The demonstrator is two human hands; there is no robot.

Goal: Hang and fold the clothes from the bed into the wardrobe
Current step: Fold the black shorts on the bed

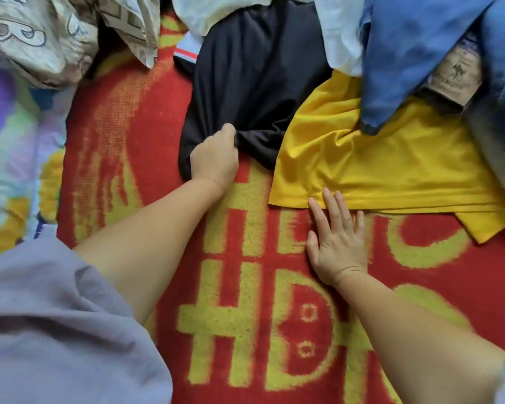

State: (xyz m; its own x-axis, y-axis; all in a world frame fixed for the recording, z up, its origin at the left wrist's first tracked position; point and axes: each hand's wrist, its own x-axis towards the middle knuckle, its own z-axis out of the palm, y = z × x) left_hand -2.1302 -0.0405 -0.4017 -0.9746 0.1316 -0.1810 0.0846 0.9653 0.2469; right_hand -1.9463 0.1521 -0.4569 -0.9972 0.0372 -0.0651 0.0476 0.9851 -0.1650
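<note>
Clearly I am near the start: my left hand [215, 154] bunches the dark garment [254, 83] at centre frame, my right hand [337, 240] lies flat, fingertips on the yellow shirt [391, 170], and the jeans [420, 53] wait upper right. No wardrobe shows. The red blanket [134, 126] reads roughly "HD"; the jeans' patch [456, 75] is illegible.

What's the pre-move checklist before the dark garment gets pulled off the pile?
1. Left hand grips the dark garment: ok.
2. Right hand free, flat on the red blanket, fingertips on the yellow garment: ok.
3. Dark garment clear of other clothes: not ok, white cloth overlaps its top.
4. Yellow garment free: not ok, blue denim lies on it.
5. Wardrobe path: cannot tell.
</note>
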